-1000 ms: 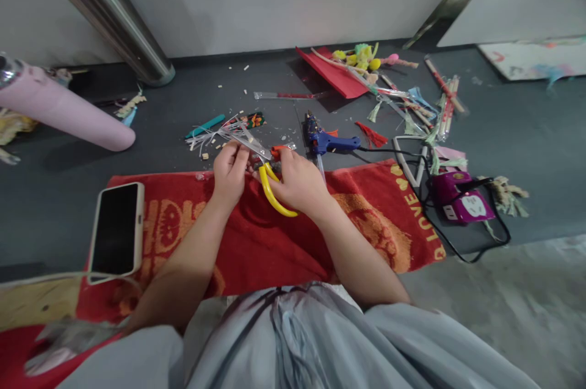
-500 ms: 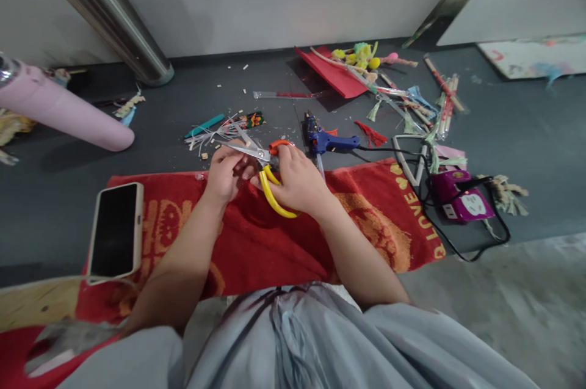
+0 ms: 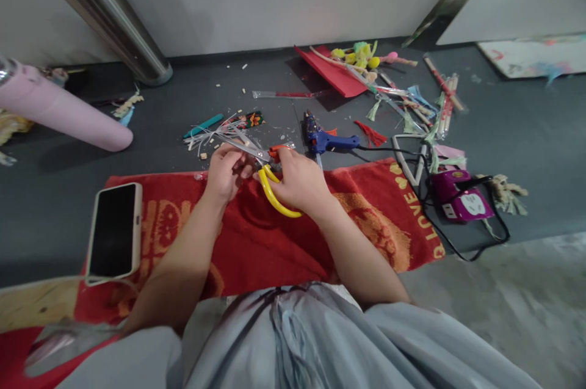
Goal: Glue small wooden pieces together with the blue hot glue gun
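My right hand [image 3: 300, 178] grips a pair of scissors [image 3: 277, 201] by its handles, one yellow and one orange-red. Their metal blades point left, over my left hand [image 3: 226, 172], and look nearly closed. The fingers of my left hand are pinched together under the blade tips; what they hold is too small and hidden to name. Both hands are above a red towel [image 3: 274, 254] with orange patterns. Just beyond them lie a bundle of thin white strips [image 3: 210, 137], a teal pen [image 3: 204, 125] and small pale bits.
A blue glue gun [image 3: 332, 141] lies right of my hands, its cord running to a purple power adapter [image 3: 458, 193]. A phone [image 3: 114, 233] rests at left. Behind stand a pink bottle [image 3: 68, 111] and a steel flask [image 3: 123, 22]. Red paper [image 3: 332, 71] and craft sticks lie at back right.
The scissor blades have come closer together and their tips have dipped slightly near my left fingers. Both hands stay in almost the same place.
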The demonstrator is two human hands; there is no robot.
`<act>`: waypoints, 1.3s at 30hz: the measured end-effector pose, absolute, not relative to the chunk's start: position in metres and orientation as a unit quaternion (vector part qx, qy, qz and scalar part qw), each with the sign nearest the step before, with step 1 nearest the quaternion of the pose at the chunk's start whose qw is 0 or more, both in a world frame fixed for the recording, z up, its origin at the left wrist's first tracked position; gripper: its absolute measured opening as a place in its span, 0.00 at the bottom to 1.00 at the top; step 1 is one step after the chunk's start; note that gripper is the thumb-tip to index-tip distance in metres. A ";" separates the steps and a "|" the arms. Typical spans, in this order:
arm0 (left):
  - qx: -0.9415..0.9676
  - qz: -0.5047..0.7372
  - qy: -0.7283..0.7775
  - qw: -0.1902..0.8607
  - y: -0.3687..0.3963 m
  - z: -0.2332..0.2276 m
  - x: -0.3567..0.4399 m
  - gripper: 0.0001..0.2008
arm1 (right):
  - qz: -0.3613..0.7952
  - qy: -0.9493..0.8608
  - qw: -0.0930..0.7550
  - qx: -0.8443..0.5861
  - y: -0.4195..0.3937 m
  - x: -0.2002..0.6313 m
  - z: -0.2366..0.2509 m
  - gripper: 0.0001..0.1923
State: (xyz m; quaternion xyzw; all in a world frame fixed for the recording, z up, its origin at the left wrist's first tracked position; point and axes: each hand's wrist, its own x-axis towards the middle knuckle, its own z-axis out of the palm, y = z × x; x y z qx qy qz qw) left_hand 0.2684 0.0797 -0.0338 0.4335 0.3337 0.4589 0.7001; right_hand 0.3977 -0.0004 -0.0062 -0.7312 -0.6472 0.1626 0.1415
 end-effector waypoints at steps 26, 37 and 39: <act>0.426 0.479 0.357 0.679 0.082 -0.041 0.270 0.14 | 0.129 -0.599 0.110 -0.782 0.003 0.401 -0.009 0.27; 0.136 0.540 0.355 0.751 0.096 -0.035 0.259 0.17 | 0.140 -0.582 0.110 -0.794 0.003 0.401 -0.003 0.23; 0.112 0.549 0.345 0.753 0.098 -0.036 0.257 0.17 | 0.142 -0.574 0.121 -0.797 0.003 0.401 -0.004 0.24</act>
